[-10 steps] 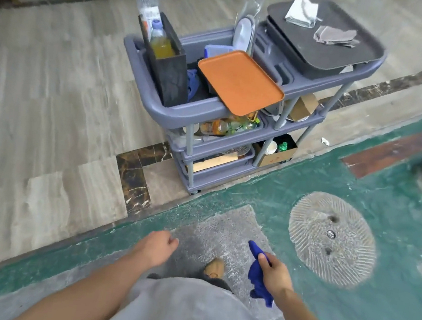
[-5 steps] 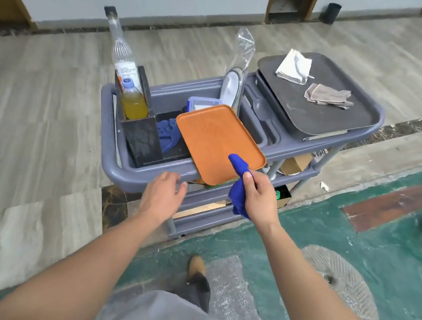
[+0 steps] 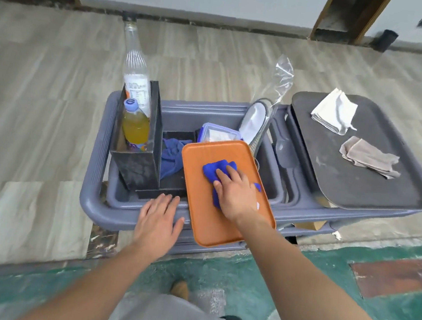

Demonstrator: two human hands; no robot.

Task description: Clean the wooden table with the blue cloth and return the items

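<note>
The blue cloth [image 3: 216,170] lies bunched on the orange tray [image 3: 213,223], which rests tilted over the front rim of the grey cart [image 3: 90,193]. My right hand [image 3: 235,191] presses down on the cloth, fingers over it. My left hand [image 3: 158,219] lies flat on the cart's front rim, just left of the tray, with fingers spread and nothing in it. No wooden table is in view.
The cart's bin holds a black caddy [image 3: 137,170] with a clear bottle [image 3: 135,72] and a yellow drink bottle [image 3: 135,125], another blue rag [image 3: 172,155] and a lidded box [image 3: 219,133]. A dark tray [image 3: 359,184] with two folded cloths sits at right.
I have stepped up to the cart. My right hand carried the blue cloth up onto the orange tray and now presses it there. My left hand came to rest on the cart's rim.
</note>
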